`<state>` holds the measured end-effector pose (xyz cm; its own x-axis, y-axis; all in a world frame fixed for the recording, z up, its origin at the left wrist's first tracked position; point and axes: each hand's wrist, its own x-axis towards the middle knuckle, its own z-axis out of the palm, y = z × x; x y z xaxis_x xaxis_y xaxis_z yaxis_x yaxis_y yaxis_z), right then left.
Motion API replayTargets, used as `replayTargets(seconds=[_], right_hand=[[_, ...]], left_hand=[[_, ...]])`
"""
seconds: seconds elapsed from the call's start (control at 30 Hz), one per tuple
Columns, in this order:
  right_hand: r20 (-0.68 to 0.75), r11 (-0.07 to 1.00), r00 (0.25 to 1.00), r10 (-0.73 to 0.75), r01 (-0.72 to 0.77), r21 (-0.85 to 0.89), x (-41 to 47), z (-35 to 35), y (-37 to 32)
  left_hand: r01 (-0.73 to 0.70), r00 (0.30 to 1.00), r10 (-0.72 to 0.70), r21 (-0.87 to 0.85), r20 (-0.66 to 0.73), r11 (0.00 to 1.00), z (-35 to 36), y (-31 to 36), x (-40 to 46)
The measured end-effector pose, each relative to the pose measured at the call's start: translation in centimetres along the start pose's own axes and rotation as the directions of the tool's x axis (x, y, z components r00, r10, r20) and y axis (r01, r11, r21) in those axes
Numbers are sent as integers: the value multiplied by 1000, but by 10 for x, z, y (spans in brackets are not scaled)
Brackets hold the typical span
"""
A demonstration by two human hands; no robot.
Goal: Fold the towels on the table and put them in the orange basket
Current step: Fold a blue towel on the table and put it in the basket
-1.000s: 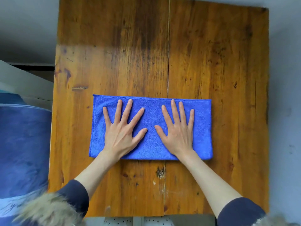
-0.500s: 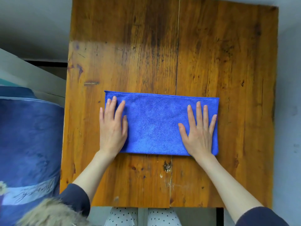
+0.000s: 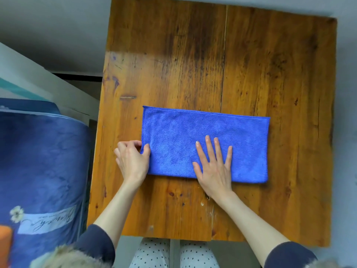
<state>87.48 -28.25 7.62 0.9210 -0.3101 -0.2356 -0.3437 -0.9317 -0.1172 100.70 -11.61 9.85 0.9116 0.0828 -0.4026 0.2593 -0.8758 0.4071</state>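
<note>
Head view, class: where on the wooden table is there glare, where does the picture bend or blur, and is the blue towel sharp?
Head view: a pale sheen covers the table's far left part, while the band beyond it looks darker; the table edges lean and bow, typical wide-angle distortion; the blue towel is sharp, stitching visible along its far hem; the fur trim at the bottom is blurred.

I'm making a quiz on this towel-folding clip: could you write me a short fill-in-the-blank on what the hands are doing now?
1. The left hand pinches the towel's ____ edge.
2. The right hand lies ____ on the towel, fingers spread.
3. The towel's colour is ____.
4. The towel lies on a ____ table.

Missing words: left; flat; blue; wooden
</note>
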Motion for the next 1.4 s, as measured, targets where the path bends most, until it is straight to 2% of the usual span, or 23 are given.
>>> replayTargets(seconds=[0.17, 0.27, 0.33, 0.4, 0.43, 0.5, 0.63, 0.77, 0.9, 0.97, 1.17, 1.33, 1.4], right_hand=[[40, 999, 999, 26, -25, -32, 18, -6, -11], [55, 1000, 998, 26, -26, -3, 44, -13, -19], [94, 1000, 995, 19, -19, 0, 61, -19, -24], [118, 1000, 993, 4, -6, 18, 69, -24, -27], [119, 999, 993, -6, 1, 40, 70, -28, -27], [98, 995, 995, -16, 6, 101, 63, -36, -24], [6, 942, 995, 100, -97, 322, 36, -48, 3], [11, 760, 955, 296, -242, 604, 15, -60, 38], [52, 643, 937, 346, -277, 714, 0, -68, 68], [92, 592, 928, 361, -304, 746, -4, -67, 81], [283, 390, 875, 393, -438, 810, -7, -63, 110], [385, 314, 856, 345, -492, 812, -3, -61, 119], [403, 284, 849, 342, -502, 817, 0, -61, 121]], left_hand=[[-84, 996, 84, -157, -3, 984, -13, 8, 18], [-67, 997, 75, -219, 24, 973, -32, 19, 45], [55, 992, -18, -310, 122, 949, -46, 27, 65], [237, 947, -100, -454, 305, 859, -61, 36, 74], [304, 918, -113, -490, 380, 817, -67, 40, 76], [345, 890, -91, -529, 447, 776, -77, 50, 72], [256, 921, -10, -586, 389, 769, -82, 77, 47], [93, 932, 140, -595, 333, 798, -70, 120, 9], [-194, 908, 346, -499, 235, 845, -30, 165, -32], [-263, 891, 393, -447, 227, 855, 1, 182, -50], [-272, 883, 370, -328, 288, 904, 76, 201, -72], [-289, 900, 360, -283, 245, 915, 95, 206, -74], [-308, 885, 374, -254, 277, 917, 100, 204, -77]])
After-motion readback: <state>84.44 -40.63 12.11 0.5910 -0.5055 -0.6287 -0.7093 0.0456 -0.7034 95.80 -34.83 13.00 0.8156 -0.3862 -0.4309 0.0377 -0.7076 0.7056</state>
